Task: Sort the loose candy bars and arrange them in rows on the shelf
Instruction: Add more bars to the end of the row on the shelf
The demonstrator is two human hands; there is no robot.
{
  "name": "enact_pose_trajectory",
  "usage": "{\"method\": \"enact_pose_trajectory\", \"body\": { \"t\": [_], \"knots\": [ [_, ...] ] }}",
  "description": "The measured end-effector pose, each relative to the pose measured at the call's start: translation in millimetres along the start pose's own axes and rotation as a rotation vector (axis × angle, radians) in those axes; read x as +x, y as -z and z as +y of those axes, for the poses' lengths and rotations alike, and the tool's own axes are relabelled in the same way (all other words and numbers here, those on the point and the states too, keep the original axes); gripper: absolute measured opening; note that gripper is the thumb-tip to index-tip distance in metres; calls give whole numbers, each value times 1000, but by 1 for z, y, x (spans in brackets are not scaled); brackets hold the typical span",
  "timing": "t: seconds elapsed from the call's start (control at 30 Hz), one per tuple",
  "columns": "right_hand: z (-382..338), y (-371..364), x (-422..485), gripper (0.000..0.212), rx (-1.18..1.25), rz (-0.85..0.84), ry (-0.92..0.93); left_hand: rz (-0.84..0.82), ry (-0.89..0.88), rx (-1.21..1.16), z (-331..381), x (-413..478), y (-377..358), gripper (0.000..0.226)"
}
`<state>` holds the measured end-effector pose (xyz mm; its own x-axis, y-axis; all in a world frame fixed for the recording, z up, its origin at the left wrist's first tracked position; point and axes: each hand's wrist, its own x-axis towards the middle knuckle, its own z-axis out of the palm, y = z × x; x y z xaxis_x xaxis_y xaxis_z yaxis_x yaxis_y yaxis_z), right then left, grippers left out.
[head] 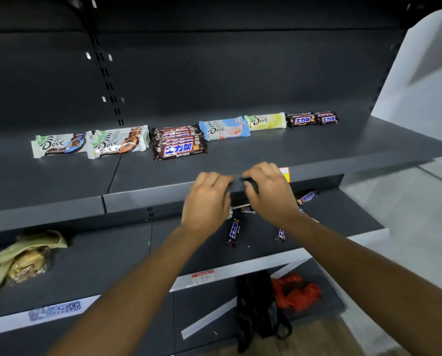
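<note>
We reach both bare hands toward the front lip of the upper shelf (317, 160), a flat, matte dark-grey metal board. Our left hand (207, 199) and right hand (268, 191) meet just in front of that lip, fingers curled inward, each hand's grip pinched on an end of a small dark bar (248, 181) that shows only as a blurred sliver between them.

On the upper shelf, the sorted candy stands in a row along the back. From the left: a white glossy Dove bar (59, 145), then a stack of white Dove bars (119, 142) overlapping it, then a tight stack of brown Snickers bars (178, 143) with blue and white lettering. Beside these lie pale blue Dove bars (223, 129), a pale yellow Dove bar (266, 121) touching them, and two small brown Snickers bars (312, 119) end to end.

On the lower shelf (356, 217), loose bars lie scattered beneath our hands: one small brown bar (233, 232) lying lengthwise, another (280, 234) partly hidden by our right forearm, and a third (307, 197) tilted near the back.

Further left on that shelf, a crumpled olive cloth (34, 246) wraps a shiny crinkled packet (27, 268). Below, dark fabric (255, 304) and an orange-red bag (295, 291) lie bunched together.
</note>
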<state>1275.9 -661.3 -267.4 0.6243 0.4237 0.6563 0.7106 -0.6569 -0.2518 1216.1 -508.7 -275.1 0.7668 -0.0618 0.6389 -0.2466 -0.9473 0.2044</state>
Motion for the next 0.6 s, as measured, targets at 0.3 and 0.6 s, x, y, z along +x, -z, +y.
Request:
{"method": "enact_pose_trajectory", "body": {
  "t": [0.3,0.6],
  "knots": [
    [37,-11,-42,13,4,-80,-24,-161,-82,-52,14,-14,-39,27],
    [104,-50,-78,10,47,-197,-207,-310,177,-68,6,-19,-110,32]
  ]
}}
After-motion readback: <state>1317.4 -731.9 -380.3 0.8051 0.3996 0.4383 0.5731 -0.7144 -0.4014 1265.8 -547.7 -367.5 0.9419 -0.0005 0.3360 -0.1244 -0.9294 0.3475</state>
